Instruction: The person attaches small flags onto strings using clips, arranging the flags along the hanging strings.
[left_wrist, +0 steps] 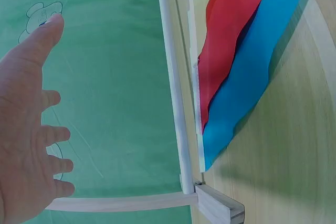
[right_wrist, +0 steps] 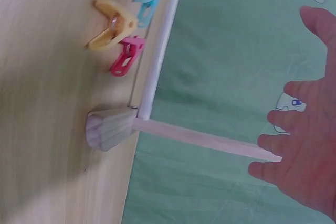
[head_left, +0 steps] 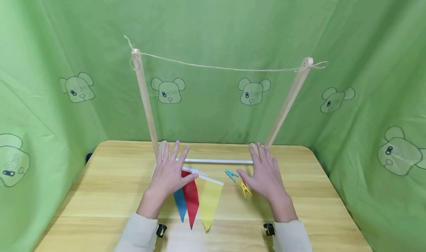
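Note:
My left hand [head_left: 168, 172], fingers spread and holding nothing, hovers over the left foot of a wooden frame and overlaps the flags in the head view. Beside it lie a blue flag [head_left: 180, 204], a red flag [head_left: 190, 198] and a yellow flag [head_left: 211, 204], fanned out with white top strips. My right hand [head_left: 265, 174] is likewise spread and holds nothing, above the frame's right foot. Near its thumb are a light blue clothespin [head_left: 231, 175] and a yellow clothespin [head_left: 245, 190]. A pink clothespin [right_wrist: 127, 56], hidden in the head view, shows in the right wrist view.
Two wooden posts, left [head_left: 145, 96] and right [head_left: 289, 100], rise at the back with a thin string [head_left: 213, 67] tied between their tops. A white rod [head_left: 216, 161] joins them low down. Green curtains [head_left: 213, 19] surround the wooden table [head_left: 319, 207].

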### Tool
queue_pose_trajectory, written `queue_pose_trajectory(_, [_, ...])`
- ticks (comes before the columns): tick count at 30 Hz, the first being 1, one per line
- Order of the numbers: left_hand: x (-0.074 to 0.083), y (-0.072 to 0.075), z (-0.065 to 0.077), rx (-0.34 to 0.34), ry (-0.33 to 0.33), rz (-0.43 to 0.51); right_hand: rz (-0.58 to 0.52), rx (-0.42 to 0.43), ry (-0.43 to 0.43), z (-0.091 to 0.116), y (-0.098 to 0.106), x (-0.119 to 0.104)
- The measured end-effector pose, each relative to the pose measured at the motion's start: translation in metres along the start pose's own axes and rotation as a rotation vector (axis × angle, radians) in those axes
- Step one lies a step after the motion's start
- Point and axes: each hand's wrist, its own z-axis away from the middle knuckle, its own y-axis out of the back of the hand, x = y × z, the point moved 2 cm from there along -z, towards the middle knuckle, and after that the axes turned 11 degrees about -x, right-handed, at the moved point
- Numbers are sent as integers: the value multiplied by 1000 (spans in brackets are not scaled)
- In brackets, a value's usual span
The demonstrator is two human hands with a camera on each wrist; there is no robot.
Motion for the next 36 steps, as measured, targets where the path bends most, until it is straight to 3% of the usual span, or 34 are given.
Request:
queue_pose_trajectory(17, [-10, -6, -9, -63, -50, 70, -159, 15, 100, -10, -9, 9])
queue_pose_trajectory(36, [-16, -23, -11, -108, -56, 326, -313, -57, 109, -7, -20, 31])
